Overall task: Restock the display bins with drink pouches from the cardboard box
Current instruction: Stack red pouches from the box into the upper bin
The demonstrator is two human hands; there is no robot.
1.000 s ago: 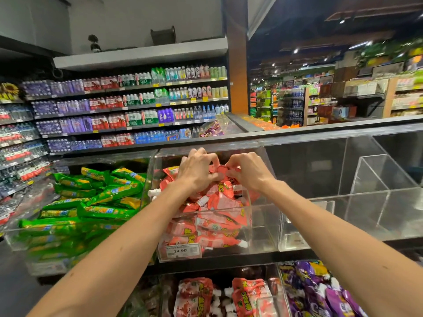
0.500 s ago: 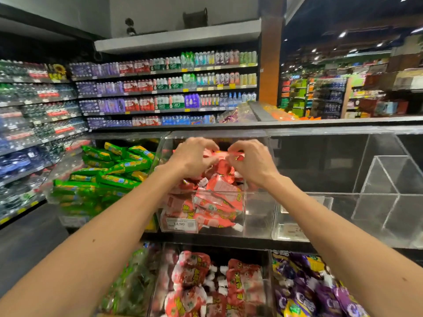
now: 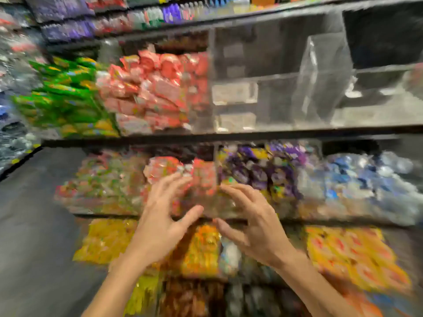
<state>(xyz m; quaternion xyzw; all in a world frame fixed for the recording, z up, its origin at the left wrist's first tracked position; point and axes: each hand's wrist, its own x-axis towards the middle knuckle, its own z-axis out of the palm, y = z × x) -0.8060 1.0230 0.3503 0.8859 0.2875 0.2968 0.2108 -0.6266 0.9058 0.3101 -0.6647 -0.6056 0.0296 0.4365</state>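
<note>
The red drink pouches [image 3: 158, 88] lie heaped in a clear bin [image 3: 199, 122] on the top tier, between green pouches [image 3: 66, 97] on one side and a see-through bin [image 3: 274, 65] on the other. A second lot of red pouches [image 3: 180, 172] sits in the tier below, just beside purple pouches [image 3: 258, 170].

The left hand [image 3: 160, 227] and right hand [image 3: 258, 227] hover side by side in front of that lower lot. Their fingers are spread, the thumbs point toward each other, and they grip nothing. Motion blur hides whether the fingertips touch the packs. The cardboard box is out of view.

I read this as a gap between loads, with both hands free. The next move calls for finding the box, taking a bunch of pouches by their bodies, and matching colour to bin before dropping them in.
</note>
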